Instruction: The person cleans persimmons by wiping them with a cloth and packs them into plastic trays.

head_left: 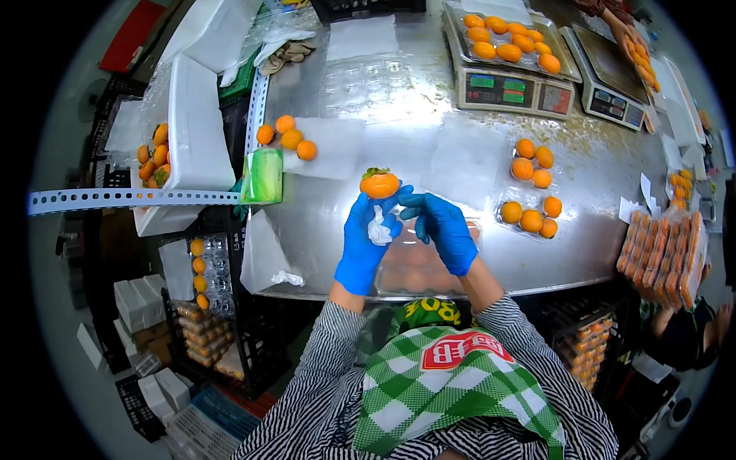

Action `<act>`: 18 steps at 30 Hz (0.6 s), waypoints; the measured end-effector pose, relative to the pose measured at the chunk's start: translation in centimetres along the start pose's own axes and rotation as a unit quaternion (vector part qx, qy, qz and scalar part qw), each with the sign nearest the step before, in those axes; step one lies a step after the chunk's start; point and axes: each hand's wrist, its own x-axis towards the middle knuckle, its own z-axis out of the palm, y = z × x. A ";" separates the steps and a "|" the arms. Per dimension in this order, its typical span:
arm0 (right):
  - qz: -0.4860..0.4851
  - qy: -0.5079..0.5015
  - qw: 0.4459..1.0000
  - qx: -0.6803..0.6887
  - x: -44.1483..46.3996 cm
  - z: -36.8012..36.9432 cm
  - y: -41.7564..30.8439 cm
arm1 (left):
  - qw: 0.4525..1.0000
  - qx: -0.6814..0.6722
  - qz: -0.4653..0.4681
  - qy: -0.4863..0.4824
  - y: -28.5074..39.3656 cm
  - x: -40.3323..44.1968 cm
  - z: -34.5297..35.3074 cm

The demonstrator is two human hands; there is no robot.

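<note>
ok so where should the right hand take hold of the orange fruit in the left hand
I'd take the orange fruit by its smooth, rounded sides, with the right hand coming from above: the left hand is at its near side, and its leafy top, on the far side, looks poor to grip.

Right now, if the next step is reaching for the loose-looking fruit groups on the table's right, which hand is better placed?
Probably the right hand: it looks empty and lies nearer those fruits. The left hand holds an orange fruit and crumpled white tissue.
</note>
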 end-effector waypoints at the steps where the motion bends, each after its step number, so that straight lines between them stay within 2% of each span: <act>1: -0.001 0.004 1.000 -0.003 0.2 0.2 0.0 | 0.999 -0.032 -0.008 -0.013 0.6 0.1 -0.4; 5: -0.001 0.019 1.000 -0.023 0.9 0.6 0.7 | 0.984 0.034 0.051 0.170 2.9 0.3 -1.2; 7: -0.002 0.025 0.999 -0.027 1.0 0.4 1.1 | 0.965 0.100 0.083 0.227 5.1 0.5 -5.2; 8: -0.004 0.029 0.999 -0.030 1.0 0.3 1.3 | 0.934 0.174 0.092 0.298 6.8 0.7 -7.4; 10: 0.003 0.039 0.999 -0.038 0.9 0.0 1.5 | 0.819 0.397 0.201 0.362 9.0 1.1 -6.6; 13: 0.010 0.062 0.997 -0.040 0.7 -0.2 1.8 | 0.683 0.548 0.283 0.391 12.7 1.3 -8.2; 16: 0.007 0.065 0.997 -0.033 0.6 -0.5 2.1 | 0.588 0.642 0.264 0.415 15.3 1.9 -7.0; 17: 0.005 0.062 0.997 -0.035 0.6 -0.5 2.2 | 0.536 0.672 0.265 0.437 15.7 2.3 -6.6; 18: 0.003 0.059 0.998 -0.037 0.7 -0.6 2.2 | 0.455 0.731 0.262 0.437 16.5 2.8 -8.2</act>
